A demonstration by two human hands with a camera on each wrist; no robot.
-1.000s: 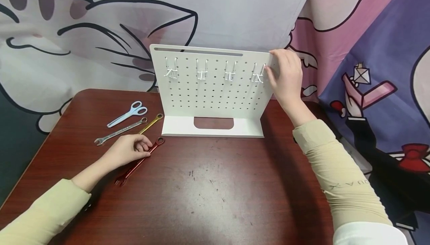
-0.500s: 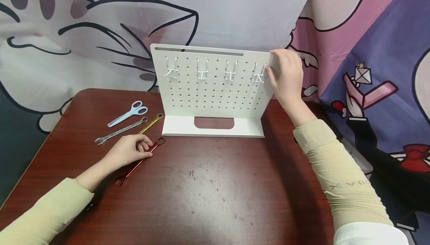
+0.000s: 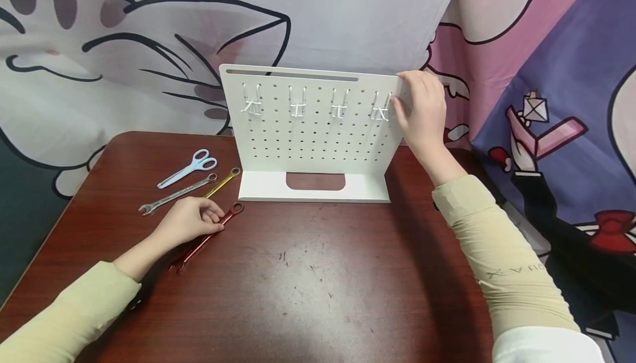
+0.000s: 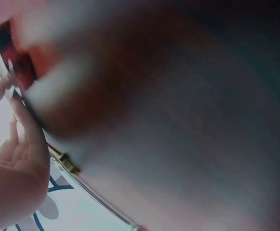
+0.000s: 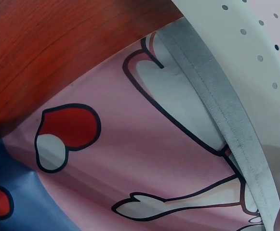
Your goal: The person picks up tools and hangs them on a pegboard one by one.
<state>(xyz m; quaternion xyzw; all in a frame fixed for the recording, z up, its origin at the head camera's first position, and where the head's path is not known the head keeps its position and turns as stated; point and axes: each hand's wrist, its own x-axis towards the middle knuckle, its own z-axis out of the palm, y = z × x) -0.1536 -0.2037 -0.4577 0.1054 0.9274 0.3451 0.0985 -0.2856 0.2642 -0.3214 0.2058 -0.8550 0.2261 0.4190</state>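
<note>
My left hand [image 3: 186, 222] is low over the table, its thumb and fingers pinching the middle of a red combination wrench [image 3: 199, 246]. The wrench's ring end points toward the board, and its open end toward me. In the left wrist view, blurred, the left hand [image 4: 21, 149] sits at the left edge. A white pegboard [image 3: 313, 139] with a flat base stands upright at the back. My right hand [image 3: 424, 109] grips its upper right edge, thumb on the front near the last hook. Several white wire hooks [image 3: 298, 110] hang in a row across the board.
Left of the pegboard lie a yellow combination wrench [image 3: 223, 182], a silver combination wrench [image 3: 178, 194] and light blue scissors [image 3: 186, 171]. The dark red wooden table [image 3: 308, 285] meets a printed cloth [image 3: 358, 15] at the back and right.
</note>
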